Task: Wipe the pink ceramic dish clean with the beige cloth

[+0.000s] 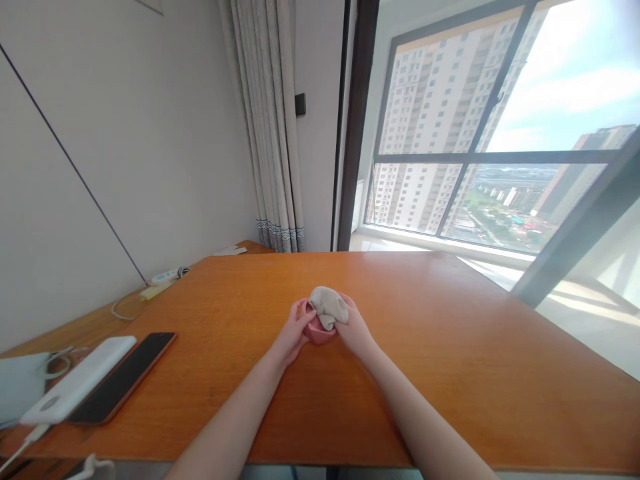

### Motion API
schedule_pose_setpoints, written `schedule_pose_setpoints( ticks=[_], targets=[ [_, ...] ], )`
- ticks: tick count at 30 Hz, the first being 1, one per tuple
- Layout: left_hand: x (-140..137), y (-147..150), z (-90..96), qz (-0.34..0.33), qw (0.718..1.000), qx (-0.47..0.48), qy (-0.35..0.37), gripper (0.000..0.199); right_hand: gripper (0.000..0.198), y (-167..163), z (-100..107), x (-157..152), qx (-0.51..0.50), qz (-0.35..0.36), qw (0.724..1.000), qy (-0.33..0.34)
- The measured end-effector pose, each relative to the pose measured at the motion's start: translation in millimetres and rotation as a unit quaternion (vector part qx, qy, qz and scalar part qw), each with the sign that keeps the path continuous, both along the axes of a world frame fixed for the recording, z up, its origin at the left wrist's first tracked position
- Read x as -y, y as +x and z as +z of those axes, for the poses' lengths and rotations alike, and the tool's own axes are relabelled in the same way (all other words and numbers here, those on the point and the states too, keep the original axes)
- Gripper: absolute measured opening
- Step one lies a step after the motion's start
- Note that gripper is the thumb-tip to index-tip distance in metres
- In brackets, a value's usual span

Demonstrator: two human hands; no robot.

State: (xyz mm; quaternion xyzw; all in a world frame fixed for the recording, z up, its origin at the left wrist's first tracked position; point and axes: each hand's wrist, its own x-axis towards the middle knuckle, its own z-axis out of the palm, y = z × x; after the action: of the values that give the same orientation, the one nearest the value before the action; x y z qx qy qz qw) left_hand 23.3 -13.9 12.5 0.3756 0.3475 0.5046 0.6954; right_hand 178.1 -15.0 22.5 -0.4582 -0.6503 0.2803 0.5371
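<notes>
Over the middle of the wooden table, my left hand [295, 328] is closed on the side of a small pink bowl-shaped thing [319, 334], thumb at its rim. A crumpled light grey cloth [329, 307] sits in and over the top of it, covering most of the inside. My right hand [355, 327] is closed on the cloth's right side, with its fingertips partly hidden behind the cloth. Whether the right fingers also touch the pink thing, I cannot tell. Both forearms reach in from the near edge.
The wooden table [240, 387] stretches out around my hands. At left lie a black-screened phone [125, 377] and a white power bank [83, 377] with a cable. A power strip [165, 276] rests by the wall. A curtain [273, 133] and window frame [467, 158] stand beyond.
</notes>
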Motion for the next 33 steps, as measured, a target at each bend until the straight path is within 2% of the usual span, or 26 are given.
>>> schedule_pose_setpoints(
  ticks=[3,7,11,15,17,18,21,23,28,33],
  targets=[
    [3,2,1.1,-0.067,0.996,0.052,0.001,0.053,0.031,4,-9,-5,0.011,-0.028,1.000,-0.004],
    [3,-1,3.7,-0.186,0.980,0.065,-0.029,0.050,0.016,17,-8,-11,0.020,-0.003,0.999,-0.046],
    [-4,-11,-2.0,-0.215,0.973,0.037,-0.075,0.047,0.013,20,2,-6,0.032,0.055,0.996,-0.062],
    [-7,-18,-5.3,-0.244,0.961,-0.006,-0.132,0.048,0.010,17,7,1,0.003,0.127,0.987,-0.096],
    [-7,-17,-2.8,-0.230,0.963,0.004,-0.140,0.046,0.011,17,5,0,-0.028,0.133,0.984,-0.113],
    [-6,-17,-1.0,-0.211,0.968,0.020,-0.135,0.044,0.013,17,4,-2,-0.054,0.111,0.985,-0.119],
    [-6,-13,3.7,-0.139,0.980,0.085,-0.112,0.039,0.031,19,-4,-8,-0.167,-0.031,0.978,-0.121],
    [-7,-11,4.3,-0.117,0.981,0.113,-0.106,0.040,0.040,17,-9,-12,-0.221,-0.074,0.965,-0.120],
    [-8,-8,1.3,-0.095,0.983,0.127,-0.094,0.041,0.043,-1,-16,-9,-0.248,0.025,0.964,-0.096],
    [-7,0,-0.7,-0.003,0.990,0.139,-0.020,0.042,0.053,-18,-28,-5,-0.303,-0.027,0.946,-0.113]
  ],
)
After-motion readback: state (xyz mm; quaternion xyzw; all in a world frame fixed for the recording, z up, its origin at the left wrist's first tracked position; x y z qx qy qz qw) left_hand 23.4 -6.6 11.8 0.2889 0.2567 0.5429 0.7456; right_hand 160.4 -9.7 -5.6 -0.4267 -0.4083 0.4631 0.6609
